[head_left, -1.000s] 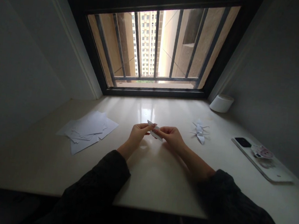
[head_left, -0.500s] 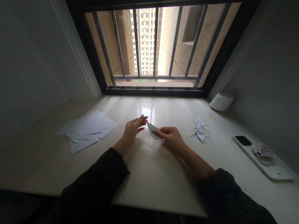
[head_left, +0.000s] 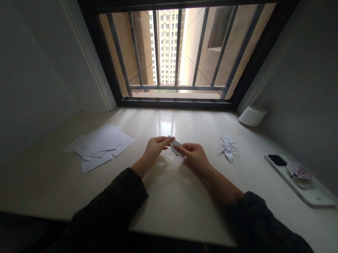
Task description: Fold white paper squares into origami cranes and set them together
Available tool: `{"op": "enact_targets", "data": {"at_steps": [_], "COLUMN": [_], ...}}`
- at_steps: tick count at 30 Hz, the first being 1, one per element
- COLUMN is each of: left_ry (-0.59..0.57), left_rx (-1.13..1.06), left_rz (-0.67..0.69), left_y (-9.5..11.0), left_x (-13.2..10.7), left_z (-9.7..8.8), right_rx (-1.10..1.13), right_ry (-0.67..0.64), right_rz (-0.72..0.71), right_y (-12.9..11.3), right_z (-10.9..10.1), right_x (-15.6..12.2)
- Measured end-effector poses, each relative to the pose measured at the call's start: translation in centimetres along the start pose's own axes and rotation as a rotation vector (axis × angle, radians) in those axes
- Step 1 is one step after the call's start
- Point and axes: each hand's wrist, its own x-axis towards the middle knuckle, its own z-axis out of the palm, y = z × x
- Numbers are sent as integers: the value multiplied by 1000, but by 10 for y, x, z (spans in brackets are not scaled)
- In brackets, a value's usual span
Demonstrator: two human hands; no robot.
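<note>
Between both hands, above the pale sill, is a small folded piece of white paper (head_left: 177,148). My left hand (head_left: 156,147) pinches its upper left corner between thumb and fingers. On its right side, my right hand (head_left: 194,155) grips the paper with the thumb on top; the fingers beneath are mostly hidden. Folded white paper cranes (head_left: 227,147) stand to the right of my right hand. Left of my left hand lies a loose pile of white paper sheets (head_left: 102,141).
A phone (head_left: 316,192) with a round sticker-like grip lies on the right of the sill (head_left: 184,208). A white cylindrical object (head_left: 252,116) stands by the right wall. The barred window (head_left: 181,51) is at the back.
My left hand has moved right and closed its fingers on the folded paper's corner. My right hand keeps its hold. The view has shifted slightly.
</note>
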Motion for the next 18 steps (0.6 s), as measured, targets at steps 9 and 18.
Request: {"op": "enact_targets", "data": {"at_steps": [9,18], "left_ry": [177,-16], "left_rx": [43,61], "left_rz": [106,88], "left_y": [1,-8], "left_x": [-5,-4], "left_z": [8,9], "right_rx": [34,-23], "right_ry": [-34,62], "right_rz": [11,-2], "right_y": [-3,-2], "right_z": [4,2], "right_x": [-2,1]}}
